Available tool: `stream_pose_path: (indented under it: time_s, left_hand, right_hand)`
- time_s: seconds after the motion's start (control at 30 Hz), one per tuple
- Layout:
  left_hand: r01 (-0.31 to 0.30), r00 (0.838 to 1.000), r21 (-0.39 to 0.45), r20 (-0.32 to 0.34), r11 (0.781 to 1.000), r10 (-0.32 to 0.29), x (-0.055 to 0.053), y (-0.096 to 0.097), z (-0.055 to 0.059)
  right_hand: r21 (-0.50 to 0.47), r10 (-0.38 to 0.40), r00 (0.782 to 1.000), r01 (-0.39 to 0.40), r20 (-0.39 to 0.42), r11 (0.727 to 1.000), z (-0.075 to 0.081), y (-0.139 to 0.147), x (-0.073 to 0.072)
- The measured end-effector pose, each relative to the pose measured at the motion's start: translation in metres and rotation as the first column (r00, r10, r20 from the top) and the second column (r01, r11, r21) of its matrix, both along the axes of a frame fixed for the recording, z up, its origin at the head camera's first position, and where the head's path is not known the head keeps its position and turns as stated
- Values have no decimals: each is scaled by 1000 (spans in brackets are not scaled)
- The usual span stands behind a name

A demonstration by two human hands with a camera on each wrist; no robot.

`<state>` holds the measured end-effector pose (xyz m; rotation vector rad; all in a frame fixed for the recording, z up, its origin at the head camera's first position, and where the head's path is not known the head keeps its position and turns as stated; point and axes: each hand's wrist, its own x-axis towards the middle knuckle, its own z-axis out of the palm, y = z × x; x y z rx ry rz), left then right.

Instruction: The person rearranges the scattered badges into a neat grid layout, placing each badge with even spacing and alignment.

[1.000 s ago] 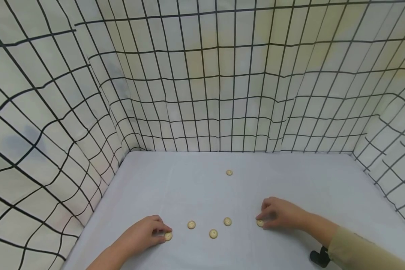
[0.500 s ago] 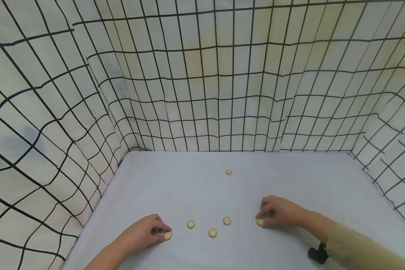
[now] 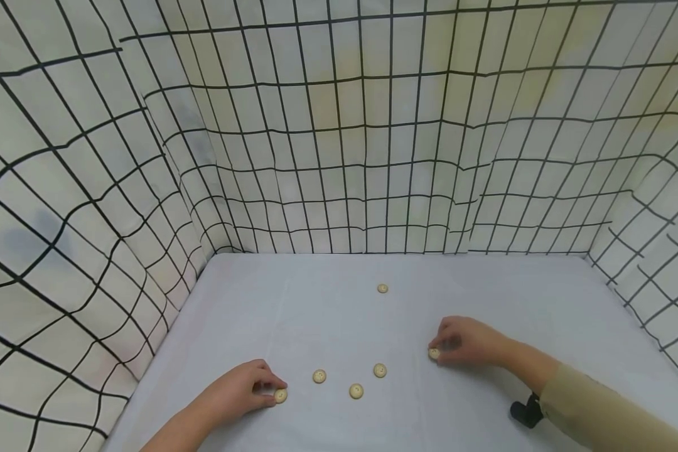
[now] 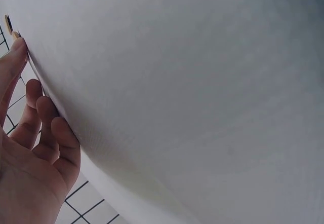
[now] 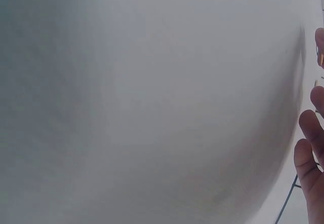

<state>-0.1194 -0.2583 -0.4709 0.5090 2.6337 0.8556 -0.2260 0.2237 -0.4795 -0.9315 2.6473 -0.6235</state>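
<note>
At the left of the head view my left hand [image 3: 243, 390] pinches a pale wooden button [image 3: 280, 395] by its edge between thumb and forefinger, low at the cloth. In the left wrist view its other fingers [image 4: 69, 143] curl against the white surface, and a sliver of button shows beyond the thumb. On the right, my right hand [image 3: 469, 341] holds a matching button [image 3: 434, 354] between thumb and fingertips, its face partly covered. Only the fingers [image 5: 305, 155] of that hand show at the right wrist view's edge.
Three loose buttons lie between the hands: one [image 3: 319, 376] nearer the left, another [image 3: 356, 391] in the middle, a third [image 3: 380, 370] to its right. Farther back lies one more button [image 3: 382, 288]. White cloth covers the table [image 3: 316, 314]; walls with black grid lines [image 3: 339, 150] enclose it.
My right hand has moved slightly away from me, toward the back, carrying its button along. My left hand and the loose buttons have stayed where they were.
</note>
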Motion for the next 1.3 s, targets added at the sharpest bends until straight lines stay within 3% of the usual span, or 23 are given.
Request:
stream_pose_path:
  time_s: [0.53, 0.77, 1.0, 1.3]
  left_hand:
    - [15, 1000, -20, -13, 1000, -15, -1, 0, 1]
    - [28, 1000, -20, -14, 999, -28, -1, 1, 3]
    - [20, 1000, -15, 13, 1000, -19, -1, 2, 3]
    - [9, 1000, -24, 17, 1000, -9, -2, -1, 2]
  right_hand:
    - [-20, -178, 984, 178, -11, 984, -4, -8, -59]
    - [-32, -280, 959, 281, 48, 959, -6, -14, -83]
    - [-38, -365, 928, 368, 79, 929, -6, -19, -97]
    - [-72, -377, 923, 382, 74, 921, -2, -35, -104]
